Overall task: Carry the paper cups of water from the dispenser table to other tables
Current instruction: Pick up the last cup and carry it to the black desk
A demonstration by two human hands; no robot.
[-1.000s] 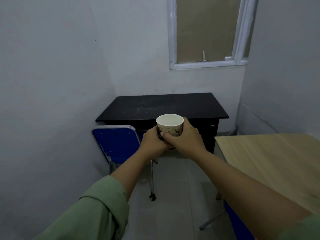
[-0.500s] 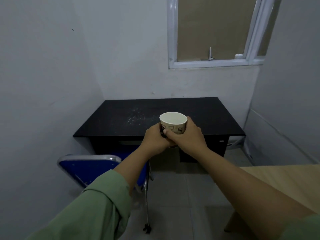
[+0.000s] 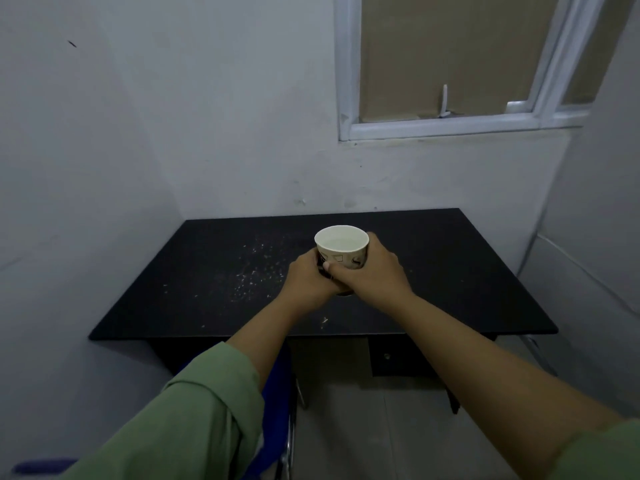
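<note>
Paper cup of water with small printed shapes (image 3: 341,252) is held upright over the black table (image 3: 450,271).
Left hand (image 3: 309,279) and right hand (image 3: 372,271) wrap it; squeezing or tipping could spill water.

I see a printed paper cup (image 3: 341,249) with a smooth rim, over a matt black tabletop (image 3: 450,271) — dusty, speckled white.

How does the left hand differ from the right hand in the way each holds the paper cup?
The left hand grips the paper cup low, near its base; the right hand wraps higher, reaching close to the rim. The right hand's thumb crosses the near side, over the left hand's fingers. Both hands are closed on the cup, keeping it upright above the black desk.
</note>
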